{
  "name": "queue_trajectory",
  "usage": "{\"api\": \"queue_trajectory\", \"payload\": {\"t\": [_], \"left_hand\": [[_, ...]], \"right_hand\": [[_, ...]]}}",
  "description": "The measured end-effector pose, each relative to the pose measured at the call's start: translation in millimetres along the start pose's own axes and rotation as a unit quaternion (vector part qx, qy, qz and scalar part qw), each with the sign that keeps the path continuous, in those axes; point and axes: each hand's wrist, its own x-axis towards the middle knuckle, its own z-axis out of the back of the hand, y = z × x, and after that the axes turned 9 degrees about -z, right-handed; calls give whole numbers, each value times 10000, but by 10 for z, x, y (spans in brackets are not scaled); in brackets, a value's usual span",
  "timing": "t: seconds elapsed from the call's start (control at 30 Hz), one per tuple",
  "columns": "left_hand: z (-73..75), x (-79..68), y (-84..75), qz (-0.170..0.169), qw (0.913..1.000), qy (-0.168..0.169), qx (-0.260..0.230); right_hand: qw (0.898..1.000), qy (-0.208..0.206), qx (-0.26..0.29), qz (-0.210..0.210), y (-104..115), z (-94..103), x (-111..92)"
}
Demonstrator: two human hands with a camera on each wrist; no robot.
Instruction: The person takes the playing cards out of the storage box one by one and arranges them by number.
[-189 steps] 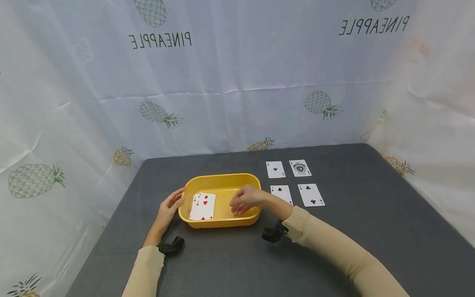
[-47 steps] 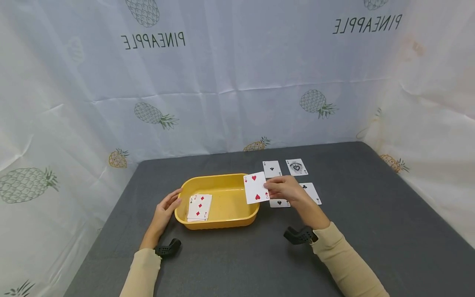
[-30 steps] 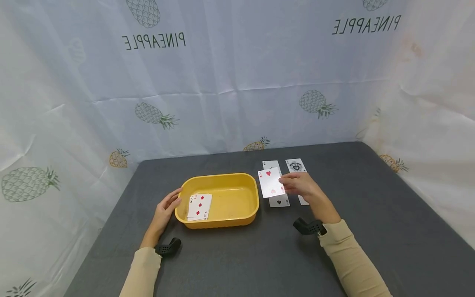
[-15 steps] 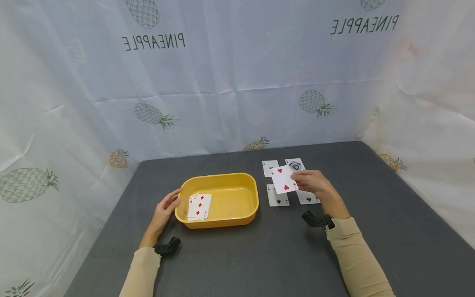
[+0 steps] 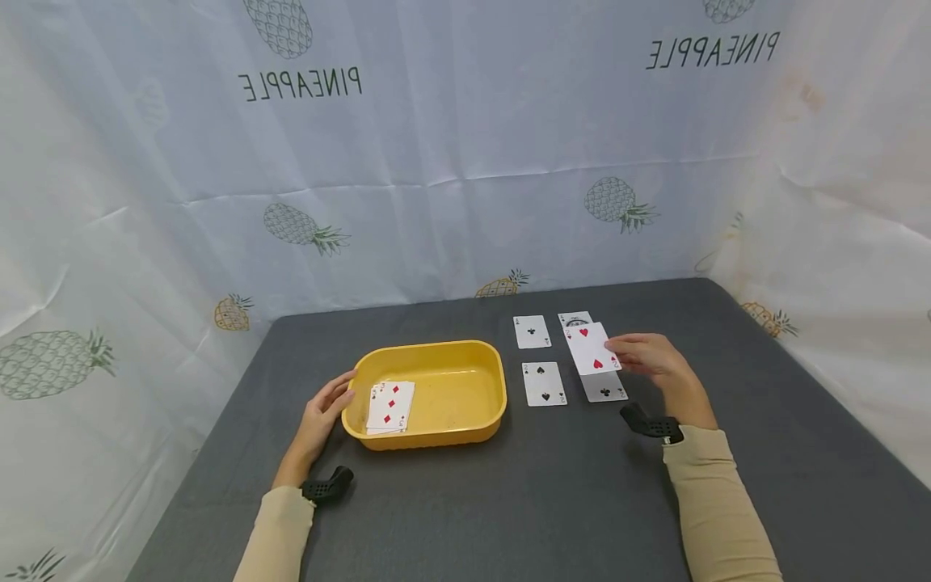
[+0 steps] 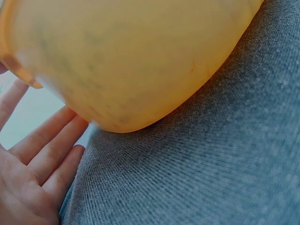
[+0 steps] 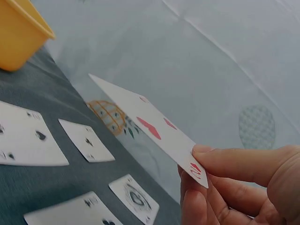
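Observation:
Between thumb and fingers my right hand [image 5: 650,356] pinches the two of hearts card [image 5: 592,349] by its right edge. The card is face up and raised above the table, partly covering the two of clubs [image 5: 605,390] and the ornate ace [image 5: 575,318] in the head view. In the right wrist view the card [image 7: 150,124] slants upward, clear of the cards below. My left hand [image 5: 320,416] rests against the left end of the yellow tray [image 5: 429,440], its fingers straight in the left wrist view. Inside the tray's left side lies a small stack of cards [image 5: 391,404], three of diamonds on top.
The ace of clubs [image 5: 532,332] and two of spades [image 5: 544,384] lie face up between the tray and my right hand. A dark cloth [image 5: 465,509] covers the table. White pineapple-print curtains [image 5: 465,145] hang behind and at both sides.
The two of hearts has left the tray in my right hand and moved rightward, past the ace of clubs and two of spades. The three of diamonds is now exposed. My left hand stays at the tray.

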Motion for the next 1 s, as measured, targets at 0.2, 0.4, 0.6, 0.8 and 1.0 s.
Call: {"api": "queue_trajectory", "payload": {"t": [0.2,0.4,0.6,0.8,1.0], "left_hand": [[-1,2,-17,26,10000,13,-8],[-9,2,-32,66,10000,-14,9],[-14,-5,-37,40,10000,-59,48],[-12,-3,-35,71,9999,-32,87],[-15,3,-40,143,9998,-24,148]], "right_hand": [[9994,-229,-241,-87,-174,231,-14],[9994,-291,-116,-126,-335,430,-35],[9985,-488,-20,-231,-456,562,-29],[9946,-786,82,-667,-512,625,-17],[9865,-1172,321,-1094,-577,656,56]]}}
